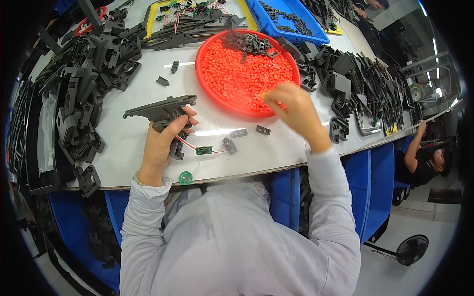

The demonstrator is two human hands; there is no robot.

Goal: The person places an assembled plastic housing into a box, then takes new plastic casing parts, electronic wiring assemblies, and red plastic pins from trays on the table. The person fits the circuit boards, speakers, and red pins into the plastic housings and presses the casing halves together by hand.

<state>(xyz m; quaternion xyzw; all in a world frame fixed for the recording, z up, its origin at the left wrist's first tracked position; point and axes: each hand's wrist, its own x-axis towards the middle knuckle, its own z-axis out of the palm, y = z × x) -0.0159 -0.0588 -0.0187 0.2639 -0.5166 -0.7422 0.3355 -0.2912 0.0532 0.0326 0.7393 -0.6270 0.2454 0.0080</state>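
Observation:
My left hand [161, 143] grips a dark grey plastic housing [160, 109], shaped like a long curved arm, and holds it just above the white table [148, 89]. Red wires run from it to a small green circuit board [203, 150] on the table. My right hand [295, 112] hovers over the near edge of a round red tray [207, 44] filled with small red pellets, fingers pinched together; whether they hold a pellet I cannot tell. A heap of small grey parts [249, 43] lies at the tray's far side.
Piles of black plastic parts [89, 74] crowd the left, and more black plastic parts [355, 79] the right. A blue bin [291, 17] stands behind the tray. Small grey pieces [262, 129] and a green disc [185, 177] lie near the front edge. Another person [424, 158] sits at far right.

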